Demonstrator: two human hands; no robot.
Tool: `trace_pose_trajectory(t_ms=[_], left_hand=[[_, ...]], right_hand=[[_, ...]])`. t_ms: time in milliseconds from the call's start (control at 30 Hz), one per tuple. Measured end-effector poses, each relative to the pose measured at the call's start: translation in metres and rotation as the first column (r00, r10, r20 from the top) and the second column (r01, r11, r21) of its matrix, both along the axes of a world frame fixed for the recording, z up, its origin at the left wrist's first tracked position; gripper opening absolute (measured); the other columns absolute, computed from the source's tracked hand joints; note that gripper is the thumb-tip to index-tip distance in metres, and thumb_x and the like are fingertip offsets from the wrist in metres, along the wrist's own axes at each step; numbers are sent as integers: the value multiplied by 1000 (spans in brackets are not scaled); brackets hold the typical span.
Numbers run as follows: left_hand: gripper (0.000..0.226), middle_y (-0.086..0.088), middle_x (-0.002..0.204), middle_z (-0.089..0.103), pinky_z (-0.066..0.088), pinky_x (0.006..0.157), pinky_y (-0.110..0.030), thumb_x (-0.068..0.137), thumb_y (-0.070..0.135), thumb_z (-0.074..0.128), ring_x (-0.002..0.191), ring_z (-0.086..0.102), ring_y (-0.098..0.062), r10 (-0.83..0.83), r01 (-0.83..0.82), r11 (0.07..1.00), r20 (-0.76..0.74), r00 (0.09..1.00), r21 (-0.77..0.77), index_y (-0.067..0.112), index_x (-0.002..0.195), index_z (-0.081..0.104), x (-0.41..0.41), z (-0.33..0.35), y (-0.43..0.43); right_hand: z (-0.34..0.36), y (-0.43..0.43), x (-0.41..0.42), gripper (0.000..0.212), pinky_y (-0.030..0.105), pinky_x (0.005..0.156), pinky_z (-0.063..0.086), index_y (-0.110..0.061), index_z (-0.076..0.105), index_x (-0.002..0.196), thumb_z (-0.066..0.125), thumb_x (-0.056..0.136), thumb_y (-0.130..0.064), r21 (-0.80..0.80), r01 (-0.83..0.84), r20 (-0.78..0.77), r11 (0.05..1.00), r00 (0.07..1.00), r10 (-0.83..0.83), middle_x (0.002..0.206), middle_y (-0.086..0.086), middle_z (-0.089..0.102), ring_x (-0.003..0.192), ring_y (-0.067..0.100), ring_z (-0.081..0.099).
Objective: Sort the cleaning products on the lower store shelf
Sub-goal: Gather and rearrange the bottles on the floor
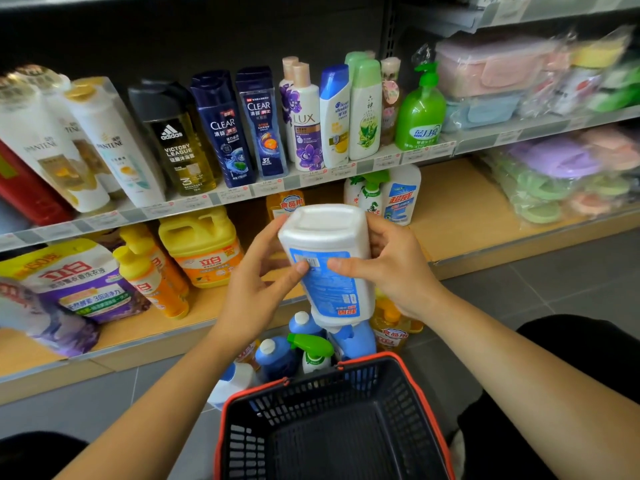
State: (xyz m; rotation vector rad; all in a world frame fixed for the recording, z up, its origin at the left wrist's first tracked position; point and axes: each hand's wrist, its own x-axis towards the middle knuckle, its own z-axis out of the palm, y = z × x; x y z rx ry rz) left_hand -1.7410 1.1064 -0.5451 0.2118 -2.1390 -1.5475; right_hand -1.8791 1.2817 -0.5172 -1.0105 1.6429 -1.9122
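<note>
Store shelving fills the view ahead, and in front of the lower shelf [460, 220] my left hand [256, 282] and right hand [391, 268] both grip a white bottle [325, 265] with a blue label, turned cap-down, fingers [379, 233] curled round its sides. Beneath it on the floor stand blue bottles [277, 355] and a green-triggered spray bottle [313, 351], just beyond my black basket [311, 400]. Left on the shelf sits a yellow jug [202, 247].
</note>
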Motion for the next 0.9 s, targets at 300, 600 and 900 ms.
trace_pose_trajectory(t_ms=[300, 600, 900], left_hand=[[52, 4, 114, 75, 58, 80, -25, 84, 22, 80, 104, 71, -10, -167, 61, 965, 418, 893, 256, 23, 131, 59, -7, -59, 9], [47, -16, 109, 75, 59, 80, -37, 84, 26, 72, 96, 73, -26, -125, -65, 755, 240, 963, 653, 7, 124, 58, -23, -73, 13], [22, 1, 99, 73, 61, 72, -28, 90, 20, 70, 91, 75, -21, 118, -151, 852, 97, 988, 501, 14, 111, 66, -42, -43, -2]], right_hand=[[4, 12, -20, 41, 39, 78, 61, -16, 65, 111, 82, 75, -21, -62, 211, 275, 975, 943, -187, 109, 8, 76, 105, 26, 73], [-14, 24, -56, 51, 47, 78, 62, -25, 44, 133, 71, 91, -14, -18, 299, 468, 954, 846, -256, 123, 3, 67, 109, 22, 71], [-55, 49, -93, 47, 49, 84, 60, -22, 51, 118, 80, 82, -13, 415, 169, 466, 894, 804, -369, 117, 5, 73, 102, 21, 73]])
